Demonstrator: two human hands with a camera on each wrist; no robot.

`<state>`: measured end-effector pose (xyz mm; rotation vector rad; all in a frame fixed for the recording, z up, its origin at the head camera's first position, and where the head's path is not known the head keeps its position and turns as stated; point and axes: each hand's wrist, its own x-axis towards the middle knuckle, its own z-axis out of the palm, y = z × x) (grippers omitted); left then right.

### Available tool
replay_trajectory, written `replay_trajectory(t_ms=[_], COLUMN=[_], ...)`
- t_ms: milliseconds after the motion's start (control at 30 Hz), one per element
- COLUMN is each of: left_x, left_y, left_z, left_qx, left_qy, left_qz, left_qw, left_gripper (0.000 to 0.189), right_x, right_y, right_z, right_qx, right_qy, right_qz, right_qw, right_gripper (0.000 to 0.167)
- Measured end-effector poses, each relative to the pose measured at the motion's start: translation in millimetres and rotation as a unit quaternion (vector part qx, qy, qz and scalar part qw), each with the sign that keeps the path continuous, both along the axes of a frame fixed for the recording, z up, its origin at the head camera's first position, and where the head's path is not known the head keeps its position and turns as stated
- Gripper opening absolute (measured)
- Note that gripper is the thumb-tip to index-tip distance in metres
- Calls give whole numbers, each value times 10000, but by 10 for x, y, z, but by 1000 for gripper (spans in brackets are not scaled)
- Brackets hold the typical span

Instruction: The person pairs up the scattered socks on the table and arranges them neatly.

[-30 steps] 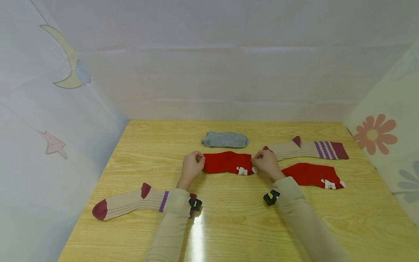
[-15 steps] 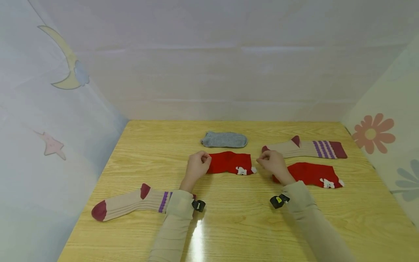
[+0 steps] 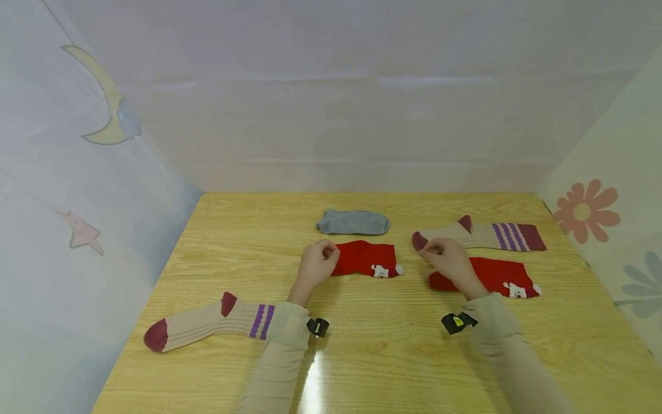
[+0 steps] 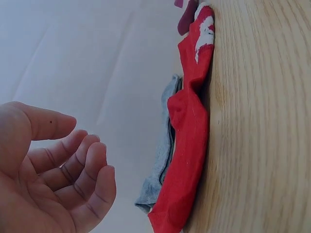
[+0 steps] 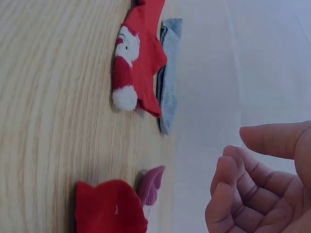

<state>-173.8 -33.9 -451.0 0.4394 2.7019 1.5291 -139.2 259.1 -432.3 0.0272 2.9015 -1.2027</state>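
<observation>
A red sock (image 3: 362,259) with a white animal-like patch and white pompom lies flat mid-table. My left hand (image 3: 316,265) hovers over its left end; in the left wrist view the loosely bent fingers (image 4: 99,189) hold nothing. My right hand (image 3: 450,261) is raised over the left part of a second, matching red sock (image 3: 507,275) and partly hides it. Its fingers (image 5: 221,206) are also loosely bent around air in the right wrist view. Behind the right hand lies a beige sock (image 3: 483,234) with maroon toe, heel and cuff and purple stripes.
A grey ankle sock (image 3: 357,222) lies behind the middle red sock. Another beige-and-maroon sock (image 3: 199,323) lies front left, its cuff end hidden by the left sleeve (image 3: 281,345). Fabric walls (image 3: 331,132) border the wooden table (image 3: 383,356) at back and sides.
My right hand has left the middle red sock's right end and moved rightward over the second red sock. My left hand has shifted slightly right. The socks stay in place.
</observation>
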Motion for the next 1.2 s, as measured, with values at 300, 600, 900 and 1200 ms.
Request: replay_trajectory(t_ms=[300,600,900,1200], left_x=[26,77,110,148], left_y=[72,189,268,367], left_z=[-40,-84,-137,-180], left_qx=[6,67,22,138], left_qy=[-22,-176,-352,-190], left_qz=[-122,-202,-203,-428], left_qw=[9999,9996,9992,9988], left_gripper=[8,8,7,7], right_x=[63,145,168,207], right_y=[193,425,631,869], right_z=[51,164,183,194], right_qx=[106,282,359,672], right_qy=[44,-145,-189,-313], right_qz=[16,42,0,-21], right_qw=[9999,9995,9992,9972], right_gripper=[24,31,34,40])
